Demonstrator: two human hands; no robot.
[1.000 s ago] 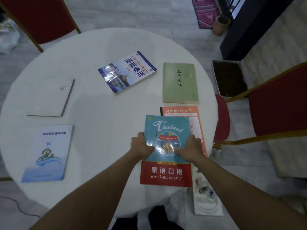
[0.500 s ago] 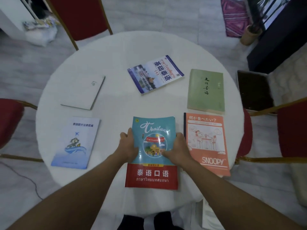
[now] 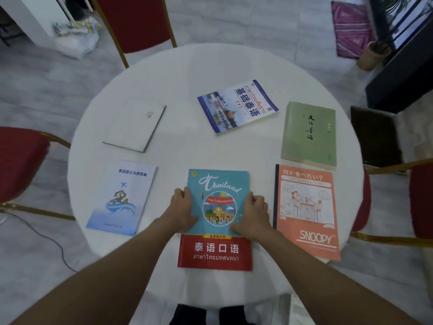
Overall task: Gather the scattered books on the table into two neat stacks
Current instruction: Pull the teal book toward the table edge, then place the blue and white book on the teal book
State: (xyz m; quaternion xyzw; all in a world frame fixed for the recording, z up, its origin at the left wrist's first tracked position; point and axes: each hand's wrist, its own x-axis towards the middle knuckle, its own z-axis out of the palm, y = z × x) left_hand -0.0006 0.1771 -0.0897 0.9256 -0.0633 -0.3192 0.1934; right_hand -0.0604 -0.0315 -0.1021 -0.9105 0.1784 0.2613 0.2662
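Observation:
A teal and red Thailand book (image 3: 216,252) lies flat at the near edge of the round white table (image 3: 187,73). My left hand (image 3: 181,208) grips its left edge and my right hand (image 3: 254,215) grips its right edge. An orange Snoopy notebook (image 3: 307,212) lies just to its right, a green book (image 3: 309,134) beyond that. A blue and white textbook (image 3: 236,105) sits skewed at the far middle. A white booklet (image 3: 136,124) and a pale blue booklet (image 3: 121,198) lie on the left.
Red chairs with gold frames stand at the far side (image 3: 136,22), the left (image 3: 21,165) and the right (image 3: 419,202). A dark tray (image 3: 375,137) sits beside the table on the right. A cable (image 3: 46,240) runs over the floor at left.
Both hands have slid the Thailand book leftward off the orange Snoopy notebook, which now lies fully uncovered beside it. The view has shifted so the whole table shows.

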